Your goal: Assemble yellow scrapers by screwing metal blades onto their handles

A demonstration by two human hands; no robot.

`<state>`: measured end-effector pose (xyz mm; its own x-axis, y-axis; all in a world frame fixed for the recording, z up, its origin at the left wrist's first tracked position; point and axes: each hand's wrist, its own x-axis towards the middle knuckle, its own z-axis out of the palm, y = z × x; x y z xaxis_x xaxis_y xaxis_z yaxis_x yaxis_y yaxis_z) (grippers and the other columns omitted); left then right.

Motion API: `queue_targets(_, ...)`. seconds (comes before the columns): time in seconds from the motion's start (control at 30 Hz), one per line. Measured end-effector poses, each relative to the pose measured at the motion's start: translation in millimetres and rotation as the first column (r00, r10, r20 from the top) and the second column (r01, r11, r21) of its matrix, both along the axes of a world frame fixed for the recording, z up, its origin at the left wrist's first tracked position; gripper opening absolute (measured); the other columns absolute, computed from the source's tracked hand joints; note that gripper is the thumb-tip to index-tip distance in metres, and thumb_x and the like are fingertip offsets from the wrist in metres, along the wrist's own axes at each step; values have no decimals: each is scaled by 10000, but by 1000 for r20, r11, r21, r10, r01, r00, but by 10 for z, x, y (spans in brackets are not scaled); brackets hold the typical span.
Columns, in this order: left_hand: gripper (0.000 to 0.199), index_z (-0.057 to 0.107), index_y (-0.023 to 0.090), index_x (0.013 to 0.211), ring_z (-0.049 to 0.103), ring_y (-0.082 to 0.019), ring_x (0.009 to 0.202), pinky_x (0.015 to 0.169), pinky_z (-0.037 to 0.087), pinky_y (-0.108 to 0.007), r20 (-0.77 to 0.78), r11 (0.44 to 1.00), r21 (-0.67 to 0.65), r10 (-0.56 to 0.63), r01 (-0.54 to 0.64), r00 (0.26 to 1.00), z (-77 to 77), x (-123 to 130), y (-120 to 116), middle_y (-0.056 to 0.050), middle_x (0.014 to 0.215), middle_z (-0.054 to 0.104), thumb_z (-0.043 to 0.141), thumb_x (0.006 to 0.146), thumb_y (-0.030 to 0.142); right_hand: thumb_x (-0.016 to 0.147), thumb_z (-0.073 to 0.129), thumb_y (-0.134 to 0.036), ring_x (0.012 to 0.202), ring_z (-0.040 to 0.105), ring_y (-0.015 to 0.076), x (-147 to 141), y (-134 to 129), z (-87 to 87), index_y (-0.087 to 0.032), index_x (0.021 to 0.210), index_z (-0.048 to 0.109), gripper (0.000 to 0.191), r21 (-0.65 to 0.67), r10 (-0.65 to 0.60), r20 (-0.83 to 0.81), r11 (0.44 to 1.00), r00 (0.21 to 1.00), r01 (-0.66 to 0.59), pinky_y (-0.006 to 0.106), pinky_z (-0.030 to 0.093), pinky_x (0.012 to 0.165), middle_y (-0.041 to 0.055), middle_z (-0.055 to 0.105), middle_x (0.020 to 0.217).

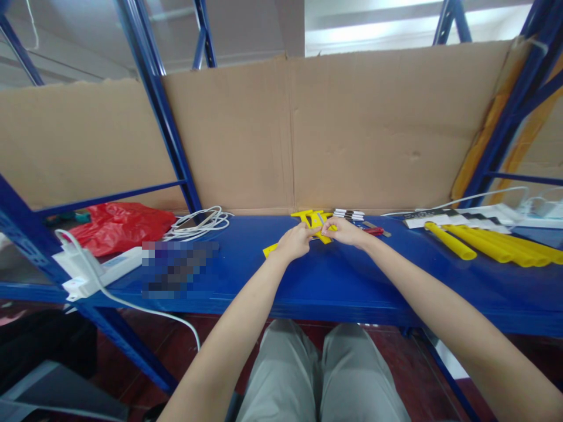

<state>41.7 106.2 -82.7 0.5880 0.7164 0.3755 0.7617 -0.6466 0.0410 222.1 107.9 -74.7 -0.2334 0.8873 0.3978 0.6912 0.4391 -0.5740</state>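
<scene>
Both my hands are close together over several flat yellow pieces near the back of the blue shelf. My left hand is closed around a yellow piece, whose end sticks out on the left side of the hand. Its fingertips reach toward my right hand. The right fingers are curled into a pinch beside another yellow piece; whatever they grip is too small to make out. Just right of that hand lies a red-handled tool. White packs with dark bands sit behind it.
Several yellow tubes lie at the right against black-and-white packaging. At the left are a white power strip, a red plastic bag and a coiled white cable. A cardboard panel stands along the back.
</scene>
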Motion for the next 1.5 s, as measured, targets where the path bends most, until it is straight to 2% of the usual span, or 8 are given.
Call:
queue_targets(0.53, 425, 553, 305, 1286, 594, -201, 960, 858, 456, -296, 30, 1000, 12, -13, 13, 999, -26, -5, 30, -84, 1050, 587, 454, 890, 183, 691, 560, -109, 653, 569, 115, 1, 13, -35, -162, 652, 574, 67, -57, 4, -51, 998, 999, -7, 236, 470, 652, 17, 632, 732)
queue_targets(0.83, 440, 528, 307, 1309, 590, -197, 962, 862, 455, -296, 17, 1000, 9, -8, 8, 1000, -30, -6, 44, -80, 1043, 591, 446, 894, 190, 703, 601, -143, 697, 573, 118, 0, 100, -141, -183, 716, 510, 100, -41, 18, -172, 999, 985, -25, 261, 493, 686, 11, 608, 780)
queue_targets(0.97, 441, 542, 299, 1296, 590, -194, 988, 877, 452, -292, 32, 1000, 5, -11, 11, 999, -36, -7, 54, -79, 1073, 597, 458, 884, 164, 704, 609, -142, 801, 588, 143, -31, 77, -137, -191, 801, 493, 159, -61, 1, -225, 998, 974, -16, 296, 502, 747, 38, 614, 890)
queue_targets(1.13, 442, 554, 274, 1287, 597, -189, 1023, 900, 451, -279, 93, 1000, 11, -14, 13, 996, -31, -10, 61, -79, 1135, 613, 465, 876, 136, 730, 546, -107, 928, 595, 138, -39, 28, -60, -195, 963, 487, 255, -115, -32, -404, 993, 914, -16, 292, 491, 807, 67, 611, 1046)
queue_targets(1.23, 436, 565, 276, 1274, 604, -185, 1033, 906, 454, -278, 123, 1000, 0, -8, 8, 992, -19, -13, 54, -67, 1153, 630, 472, 873, 131, 744, 533, -121, 866, 617, 143, -6, -9, -8, -193, 1006, 495, 274, -196, -92, -445, 981, 891, 3, 266, 499, 726, 58, 642, 979)
queue_targets(1.33, 421, 583, 270, 1254, 610, -182, 1041, 915, 457, -290, 130, 1000, -12, -23, 25, 991, -18, -16, 60, -62, 1158, 648, 473, 873, 129, 742, 519, -98, 706, 626, 131, 25, -40, 19, -190, 1027, 512, 300, -288, -133, -420, 958, 898, 7, 234, 484, 611, 32, 662, 844)
queue_targets(1.5, 405, 616, 276, 1207, 599, -170, 1084, 943, 448, -304, 140, 995, -36, -85, 91, 987, -46, -20, 113, -44, 1166, 659, 472, 865, 115, 735, 505, -60, 531, 575, 99, 31, -53, 23, -185, 937, 560, 244, -297, -79, -438, 953, 895, -61, 203, 458, 528, -7, 639, 664)
